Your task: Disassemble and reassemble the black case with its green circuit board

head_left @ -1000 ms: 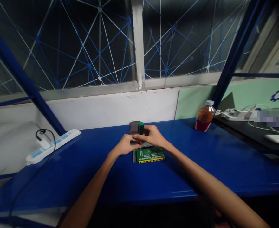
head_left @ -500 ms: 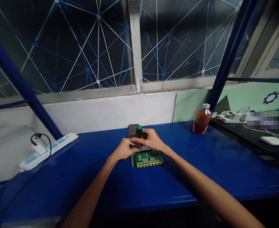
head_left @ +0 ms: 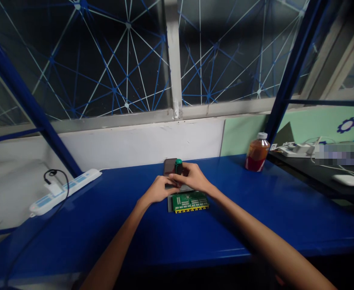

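Though upright, screwdriver (head_left: 179, 166) only partly visible

My right hand (head_left: 193, 177) hides part of the screwdriver (head_left: 178, 165); its tip is too fine for me to place against the circuit board (head_left: 190, 201), whose markings I cannot read. Both my forearms (head_left: 264, 229) run off the bottom edge. Pixelated patch (head_left: 341, 154) at right: content unreadable.

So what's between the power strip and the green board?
In the head view, the left hand and its wrist are between the power strip and green board, with blue table showing toward the strip.
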`<action>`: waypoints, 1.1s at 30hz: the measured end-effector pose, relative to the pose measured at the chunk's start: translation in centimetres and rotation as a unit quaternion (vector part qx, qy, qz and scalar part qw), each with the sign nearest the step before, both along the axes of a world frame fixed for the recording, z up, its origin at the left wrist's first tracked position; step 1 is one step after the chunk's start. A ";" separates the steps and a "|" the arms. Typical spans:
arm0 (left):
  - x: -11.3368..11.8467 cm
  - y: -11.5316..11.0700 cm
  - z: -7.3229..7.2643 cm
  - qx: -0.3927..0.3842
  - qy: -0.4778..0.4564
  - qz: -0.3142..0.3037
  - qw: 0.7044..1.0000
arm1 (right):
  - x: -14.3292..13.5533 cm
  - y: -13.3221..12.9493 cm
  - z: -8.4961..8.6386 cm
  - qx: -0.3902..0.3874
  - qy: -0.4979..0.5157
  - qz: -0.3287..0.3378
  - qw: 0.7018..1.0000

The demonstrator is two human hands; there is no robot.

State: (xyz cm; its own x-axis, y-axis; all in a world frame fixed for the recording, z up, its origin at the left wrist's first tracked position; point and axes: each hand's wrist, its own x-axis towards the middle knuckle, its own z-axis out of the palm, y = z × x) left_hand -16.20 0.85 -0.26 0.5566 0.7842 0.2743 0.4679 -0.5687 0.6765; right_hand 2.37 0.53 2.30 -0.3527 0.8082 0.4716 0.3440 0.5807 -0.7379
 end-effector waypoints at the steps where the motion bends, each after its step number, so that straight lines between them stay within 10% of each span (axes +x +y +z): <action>1: 0.0 0.0 0.0 0.000 0.003 0.000 1.000 | 0.1 0.0 0.0 -0.002 0.000 -0.002 1.000; 33: -0.8 0.1 0.6 -0.010 0.084 -0.061 0.995 | 0.0 -0.1 0.1 0.001 0.002 0.003 1.000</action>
State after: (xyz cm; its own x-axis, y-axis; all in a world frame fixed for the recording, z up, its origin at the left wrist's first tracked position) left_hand -16.97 1.00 0.31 0.6848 0.7121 0.1552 0.5030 -0.6159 0.6063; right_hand 2.34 0.40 2.35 -0.3563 0.8051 0.4742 0.3381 0.5842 -0.7378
